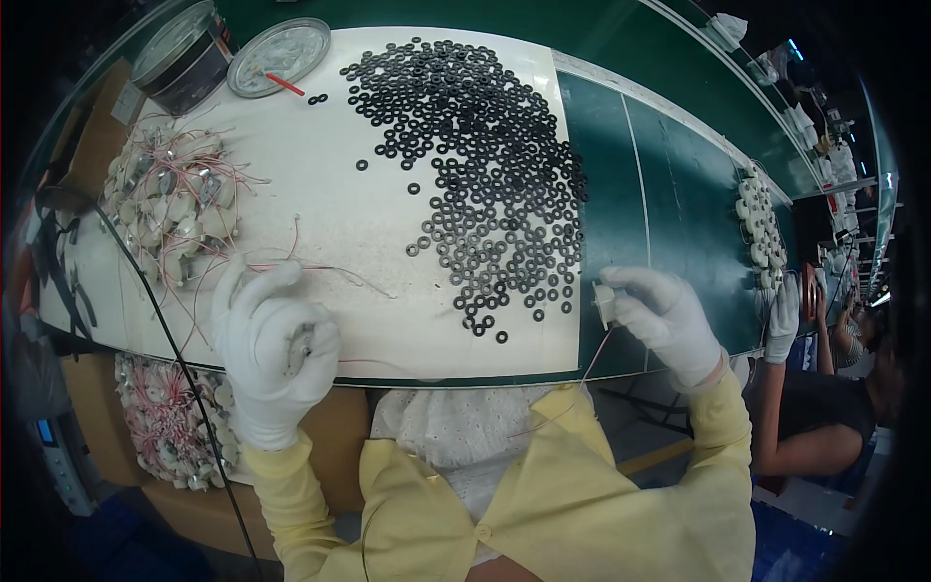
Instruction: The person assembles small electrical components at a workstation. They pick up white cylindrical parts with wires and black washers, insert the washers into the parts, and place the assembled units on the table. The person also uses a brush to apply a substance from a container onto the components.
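Note:
My left hand (267,364), in a white glove, is curled above the near left edge of the white board. A small round whitish part (299,351) shows within its bent fingers, mostly covered, and a thin pinkish wire runs out to the right of it. My right hand (669,320), gloved too, pinches a small white wired part (603,304) between thumb and fingers at the board's right edge. Its thin wire (593,359) hangs down in front of me. Many small black rings (499,175) lie scattered across the board between and beyond my hands.
A heap of white wired parts (175,209) sits at the left, with more in a box (175,427) below. A tin (179,58) and a round lid (281,58) stand far left. White parts (759,228) line the green surface, near another person's gloved hand (782,320).

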